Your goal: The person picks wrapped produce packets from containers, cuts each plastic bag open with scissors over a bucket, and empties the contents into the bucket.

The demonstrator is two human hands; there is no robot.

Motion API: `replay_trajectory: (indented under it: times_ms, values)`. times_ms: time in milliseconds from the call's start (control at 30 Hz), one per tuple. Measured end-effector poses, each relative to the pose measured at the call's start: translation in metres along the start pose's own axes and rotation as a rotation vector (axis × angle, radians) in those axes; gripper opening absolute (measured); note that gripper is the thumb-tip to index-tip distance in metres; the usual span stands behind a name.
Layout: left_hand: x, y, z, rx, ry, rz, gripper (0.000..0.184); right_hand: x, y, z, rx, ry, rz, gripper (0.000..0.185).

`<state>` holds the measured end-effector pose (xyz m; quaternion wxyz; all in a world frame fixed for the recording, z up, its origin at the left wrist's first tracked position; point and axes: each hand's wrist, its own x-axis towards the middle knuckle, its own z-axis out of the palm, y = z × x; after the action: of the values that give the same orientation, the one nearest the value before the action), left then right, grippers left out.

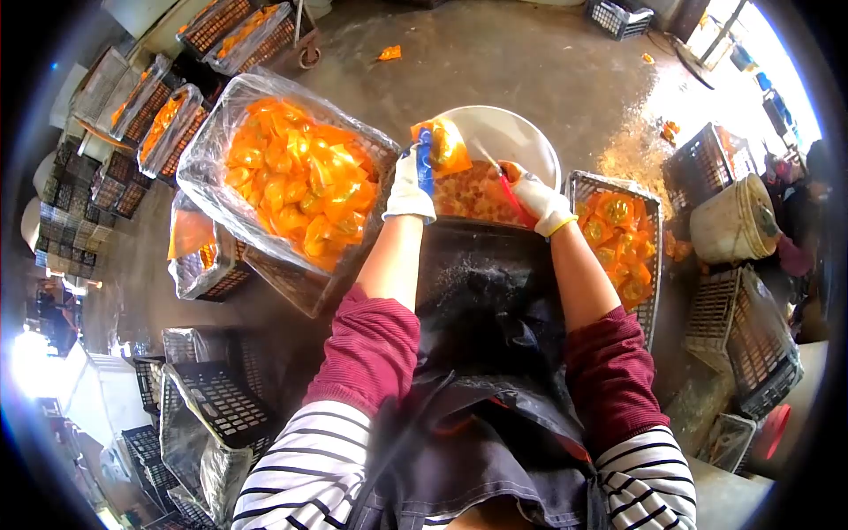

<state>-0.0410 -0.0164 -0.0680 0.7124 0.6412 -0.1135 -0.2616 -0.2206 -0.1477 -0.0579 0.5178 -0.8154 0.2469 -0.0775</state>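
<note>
In the middle, my left hand (409, 190), in a white glove, grips an orange plastic packet (449, 146) with a rounded dark lump showing through. A blue strip lies along the fingers. My right hand (537, 199), also gloved, is closed around red-handled scissors (516, 196), whose thin blade points up and left towards the packet without clearly touching it. Beneath both hands stands a white tub (539, 141) holding reddish-brown contents. Left of my left hand, a plastic-lined crate (208, 168) is heaped with filled orange packets (300, 172).
Beside my right forearm sits a black crate (655, 256) of opened-looking orange packets (614, 234). A white bucket (729, 221) and stacked crates (742, 327) stand farther right. More crates (212, 402) line the left. Pale debris (640, 146) is scattered on the wet floor.
</note>
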Motion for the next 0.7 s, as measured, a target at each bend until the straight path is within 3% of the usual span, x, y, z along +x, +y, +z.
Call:
replay_trajectory:
  times_ms: [100,200,300,333,433,467,500,700]
  values:
    - [-0.007,0.007,0.002,0.277,-0.074,0.136,0.055,-0.018,-0.038,-0.012,-0.085,-0.163,0.051,0.044]
    - [-0.001,0.005,0.003,0.397,-0.117,0.184,0.054,-0.024,-0.042,-0.013,-0.046,-0.129,-0.053,0.038]
    - [-0.002,0.006,0.004,0.212,-0.062,0.051,0.052,-0.015,-0.032,-0.013,0.072,-0.193,0.112,0.036]
    - [-0.014,0.016,0.012,-0.053,0.055,-0.132,0.052,-0.015,-0.031,-0.013,0.128,-0.181,0.133,0.035]
    - [-0.005,0.014,0.008,-0.677,-0.228,-0.235,0.048,-0.011,-0.026,-0.013,0.308,-0.127,0.162,0.033]
    - [-0.008,0.009,0.009,-0.604,-0.241,-0.22,0.045,-0.005,-0.013,-0.011,0.376,-0.1,0.149,0.033]
    - [-0.012,0.01,0.011,-0.566,-0.415,-0.179,0.046,0.0,-0.004,-0.01,0.443,-0.074,0.134,0.032]
    - [-0.015,0.011,0.011,-0.071,-0.329,0.011,0.045,-0.009,-0.022,-0.009,0.092,-0.047,0.046,0.03]
